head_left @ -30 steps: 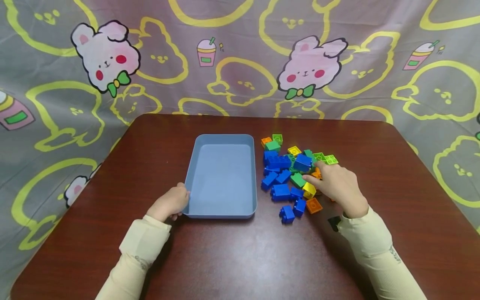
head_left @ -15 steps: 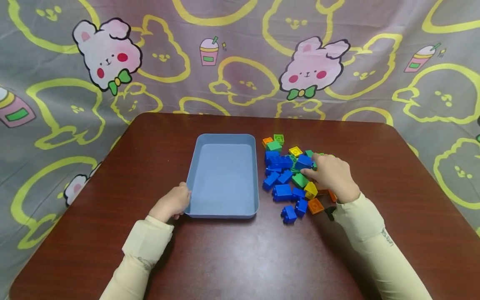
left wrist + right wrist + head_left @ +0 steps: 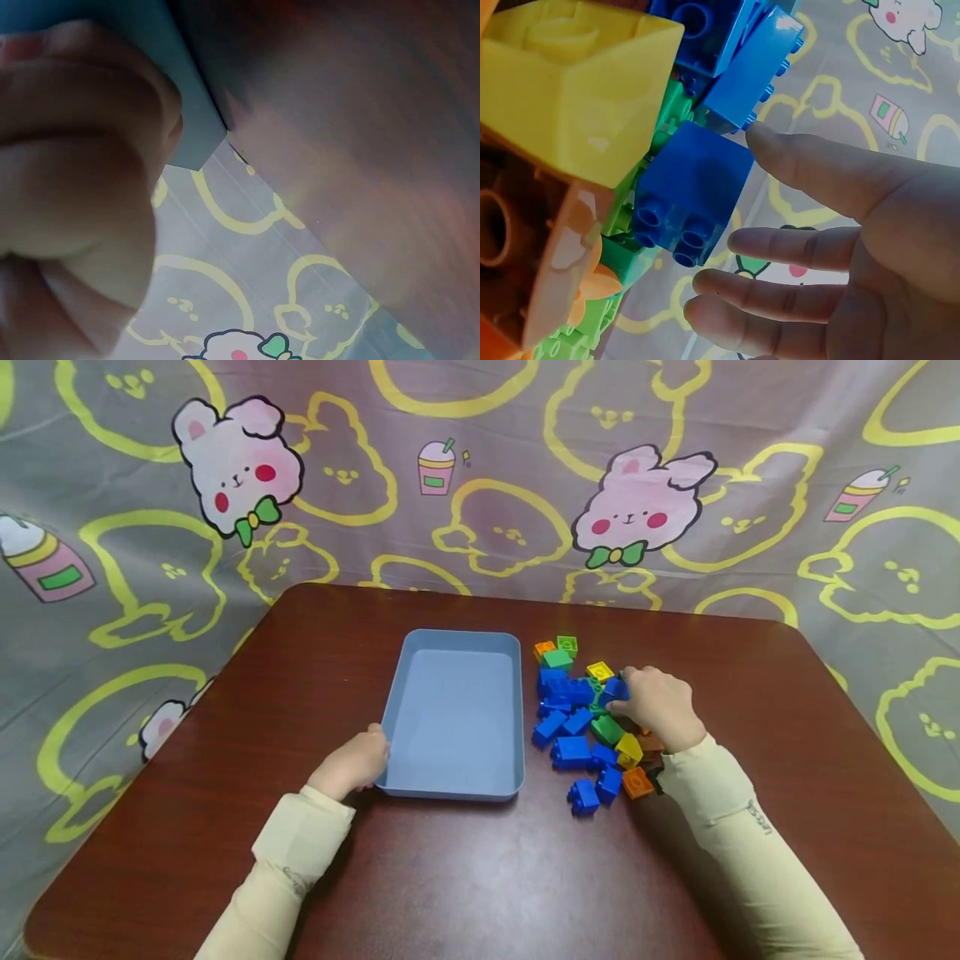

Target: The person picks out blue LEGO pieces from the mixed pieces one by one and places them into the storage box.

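Right hand at the right side of a heap of toy building bricks on a dark wooden worktop. Its grip is apart: in the right wrist view the thumb and 3 fingers extend with gaps between them, clamped on nothing. The 4-stud blue brick lies in the heap just ahead of the fingertips, to the left of the right hand in the head view; its studs face away from the palm. Contact with the thumb tip, and which side is longest, cannot be told. The left hand is clamped on the near left corner of the blue-grey tray, whose long axis runs toward the worktop's far edge. The right hand is the nearer of the 2 to the brick; the tray lies between the left hand and the heap.
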Available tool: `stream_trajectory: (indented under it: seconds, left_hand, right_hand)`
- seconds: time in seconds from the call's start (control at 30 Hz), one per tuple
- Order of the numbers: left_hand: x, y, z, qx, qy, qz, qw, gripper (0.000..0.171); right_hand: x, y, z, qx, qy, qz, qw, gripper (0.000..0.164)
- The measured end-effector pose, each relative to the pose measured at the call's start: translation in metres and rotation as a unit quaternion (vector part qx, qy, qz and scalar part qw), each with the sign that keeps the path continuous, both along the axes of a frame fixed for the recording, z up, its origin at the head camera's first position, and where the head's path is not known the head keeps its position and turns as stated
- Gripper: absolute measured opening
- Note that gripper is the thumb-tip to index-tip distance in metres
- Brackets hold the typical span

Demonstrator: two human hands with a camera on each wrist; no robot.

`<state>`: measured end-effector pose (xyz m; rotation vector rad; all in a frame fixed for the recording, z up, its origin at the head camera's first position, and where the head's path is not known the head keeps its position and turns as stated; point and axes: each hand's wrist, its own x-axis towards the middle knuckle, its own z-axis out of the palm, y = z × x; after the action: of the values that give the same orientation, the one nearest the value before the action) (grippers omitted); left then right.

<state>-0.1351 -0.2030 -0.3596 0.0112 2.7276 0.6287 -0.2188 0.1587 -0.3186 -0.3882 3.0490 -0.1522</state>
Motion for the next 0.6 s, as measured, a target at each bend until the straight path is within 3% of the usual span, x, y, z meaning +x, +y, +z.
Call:
stream_trajectory:
  seconds: [0.6]
  left_hand:
    - [-0.001,0.001,-0.001,-0.048,0.044,-0.026,0.9976,0.024]
  right_hand:
    - [-0.011,-0.001,-0.002,0.011,0.015,0.000,1.000,0.030]
